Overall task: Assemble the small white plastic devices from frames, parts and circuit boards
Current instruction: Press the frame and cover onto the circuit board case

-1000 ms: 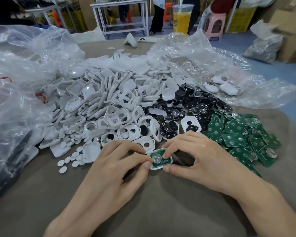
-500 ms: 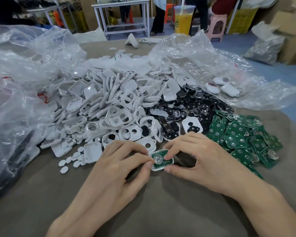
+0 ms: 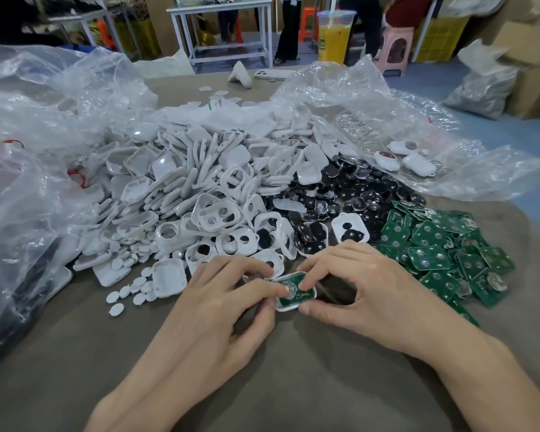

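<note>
White plastic frame [image 3: 286, 308] with green circuit board [image 3: 304, 296] is pinched at the rim by left hand [image 3: 219, 307] and right hand [image 3: 365, 291]. Light, stiff, slippery handling is expected.

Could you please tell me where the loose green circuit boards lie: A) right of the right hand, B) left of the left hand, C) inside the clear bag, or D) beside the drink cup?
A: the green circuit boards are heaped just right of the right hand, which pinches the white frame.

An orange drink cup [image 3: 335, 42] stands behind crumpled clear plastic bags [image 3: 349, 88]
</note>
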Available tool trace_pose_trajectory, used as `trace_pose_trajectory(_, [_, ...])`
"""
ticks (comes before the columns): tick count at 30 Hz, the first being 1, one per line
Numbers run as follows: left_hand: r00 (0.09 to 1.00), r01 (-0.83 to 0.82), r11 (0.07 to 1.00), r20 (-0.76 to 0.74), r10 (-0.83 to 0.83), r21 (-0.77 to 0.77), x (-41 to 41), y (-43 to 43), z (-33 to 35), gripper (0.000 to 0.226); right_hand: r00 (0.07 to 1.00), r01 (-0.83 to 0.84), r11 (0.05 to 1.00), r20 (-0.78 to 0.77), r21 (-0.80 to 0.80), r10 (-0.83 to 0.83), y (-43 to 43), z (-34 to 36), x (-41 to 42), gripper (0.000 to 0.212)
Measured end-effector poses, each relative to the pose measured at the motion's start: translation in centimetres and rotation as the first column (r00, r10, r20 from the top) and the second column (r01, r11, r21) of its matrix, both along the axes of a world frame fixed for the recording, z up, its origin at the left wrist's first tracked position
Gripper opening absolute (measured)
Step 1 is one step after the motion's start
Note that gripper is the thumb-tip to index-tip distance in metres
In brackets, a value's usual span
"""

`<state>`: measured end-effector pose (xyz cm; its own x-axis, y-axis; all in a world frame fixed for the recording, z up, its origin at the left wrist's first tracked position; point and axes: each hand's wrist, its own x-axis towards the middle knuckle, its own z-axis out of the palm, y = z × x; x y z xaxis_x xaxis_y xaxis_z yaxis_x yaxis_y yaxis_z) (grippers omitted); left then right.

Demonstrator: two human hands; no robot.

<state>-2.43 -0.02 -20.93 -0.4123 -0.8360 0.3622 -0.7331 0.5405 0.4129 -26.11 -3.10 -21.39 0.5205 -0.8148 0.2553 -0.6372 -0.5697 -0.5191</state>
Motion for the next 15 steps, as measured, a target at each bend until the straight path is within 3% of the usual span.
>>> trace_pose_trajectory(15, [0.999, -0.015, 1.000, -0.049, 0.015, 0.001, 0.05, 0.17, -0.15, 0.024, 1.000, 0.016, 1.000, -0.017, 0.001, -0.016, 0.30, 0.34, 0.17, 0.028])
